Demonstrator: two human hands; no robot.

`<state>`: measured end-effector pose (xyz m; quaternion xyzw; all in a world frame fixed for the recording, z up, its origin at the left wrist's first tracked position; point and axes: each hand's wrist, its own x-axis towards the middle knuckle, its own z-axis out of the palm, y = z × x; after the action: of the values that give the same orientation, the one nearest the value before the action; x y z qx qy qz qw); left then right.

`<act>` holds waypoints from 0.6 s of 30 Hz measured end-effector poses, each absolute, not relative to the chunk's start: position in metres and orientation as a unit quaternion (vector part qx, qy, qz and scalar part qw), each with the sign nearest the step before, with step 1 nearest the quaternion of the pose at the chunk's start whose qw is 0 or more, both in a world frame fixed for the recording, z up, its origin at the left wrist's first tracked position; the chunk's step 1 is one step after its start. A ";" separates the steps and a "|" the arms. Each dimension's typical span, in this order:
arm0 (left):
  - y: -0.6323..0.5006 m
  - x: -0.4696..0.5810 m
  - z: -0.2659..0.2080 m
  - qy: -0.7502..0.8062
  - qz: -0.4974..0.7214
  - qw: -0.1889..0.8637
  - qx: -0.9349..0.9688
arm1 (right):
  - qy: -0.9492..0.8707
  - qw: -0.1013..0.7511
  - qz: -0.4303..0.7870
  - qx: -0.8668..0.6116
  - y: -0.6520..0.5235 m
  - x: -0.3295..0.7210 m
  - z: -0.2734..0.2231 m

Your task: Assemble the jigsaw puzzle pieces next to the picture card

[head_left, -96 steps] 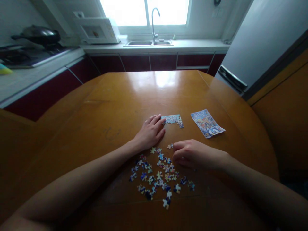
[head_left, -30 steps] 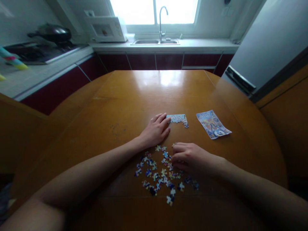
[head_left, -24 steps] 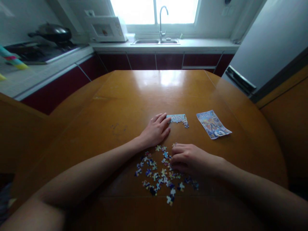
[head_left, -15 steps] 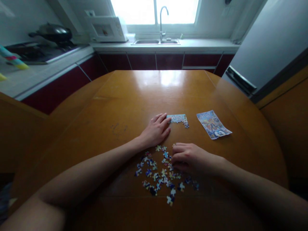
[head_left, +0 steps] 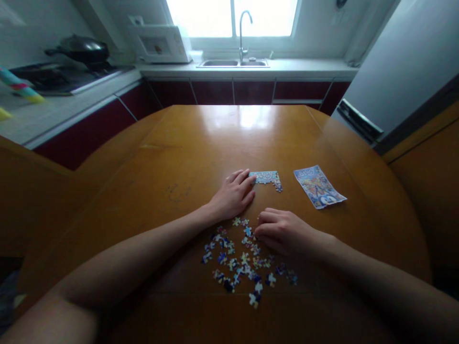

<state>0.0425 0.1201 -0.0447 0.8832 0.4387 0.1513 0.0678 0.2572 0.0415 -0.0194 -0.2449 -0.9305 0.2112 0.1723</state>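
Note:
My left hand (head_left: 233,196) lies flat on the table with its fingers stretched out. Its fingertips touch the left end of a partly joined jigsaw puzzle (head_left: 263,177), a pale blue strip with a short arm running down at the right. Lower down, my right hand (head_left: 276,229) is closed, fingers curled together at the upper right edge of a scatter of loose puzzle pieces (head_left: 247,271). Whatever its fingertips hold, if anything, is hidden. Right of the puzzle lies a creased picture sheet (head_left: 318,186) with colourful figures.
The round-ended wooden table (head_left: 201,148) fills the middle. Beyond it are a counter with a sink (head_left: 218,63) and a faucet (head_left: 241,36). A pan (head_left: 84,49) sits on the stove at left; a fridge (head_left: 390,71) stands at right.
My right hand has shifted very slightly, its fingers curling a little differently beside the loose pieces. The left hand stays on the puzzle.

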 end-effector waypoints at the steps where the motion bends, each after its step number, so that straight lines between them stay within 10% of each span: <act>1: 0.120 0.042 -0.044 0.438 0.150 0.067 0.884 | -0.930 0.173 0.210 -0.249 0.042 0.257 -0.019; 18: 0.122 0.042 -0.047 0.438 0.158 0.069 0.882 | -0.928 0.200 0.199 -0.241 0.039 0.249 -0.023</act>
<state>0.0419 0.1220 -0.0474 0.8824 0.4376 0.1583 0.0691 0.2493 0.0386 -0.0234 -0.2409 -0.9285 0.1994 0.2004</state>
